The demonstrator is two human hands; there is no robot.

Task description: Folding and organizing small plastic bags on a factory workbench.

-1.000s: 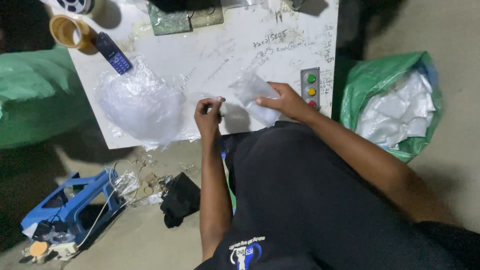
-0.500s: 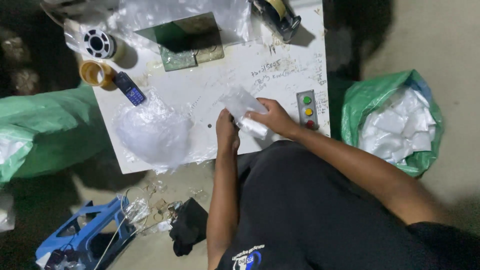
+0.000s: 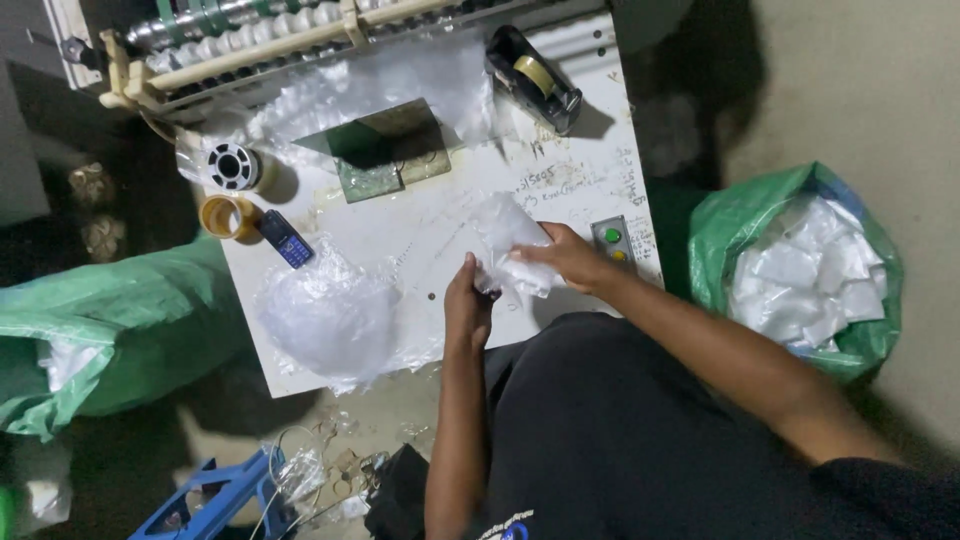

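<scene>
Both hands meet over the near-right part of the white worktable (image 3: 560, 200), on one clear plastic bag (image 3: 505, 235).

Left hand (image 3: 466, 305): fingers curled shut on the bag's near lower edge, pinching the film between thumb and fingertips. Forearm runs straight up from the body.

Right hand (image 3: 565, 258): comes in from the right, fingers closed over the bag's right side, thumb on top. It grips the film as well.

Relation: the bag lies between the two hands and extends away from them, up and slightly left across the table. Its long axis runs roughly from the hands toward the far edge. The hands sit close together at the near end, the right a little farther up the bag than the left; the far end lies free on the table.

Look of the bag: thin, transparent, crumpled, catching white glare; contents cannot be made out.

Around it: a heap of similar clear bags (image 3: 325, 315) to the left; a blue mobile phone (image 3: 286, 240) and a brown tape roll (image 3: 228, 215) beyond that; a tape dispenser (image 3: 533, 78) at the far side; a small panel with coloured buttons (image 3: 612, 242) just right of the right hand. A green sack of white packets (image 3: 810, 270) stands on the floor to the right.
</scene>
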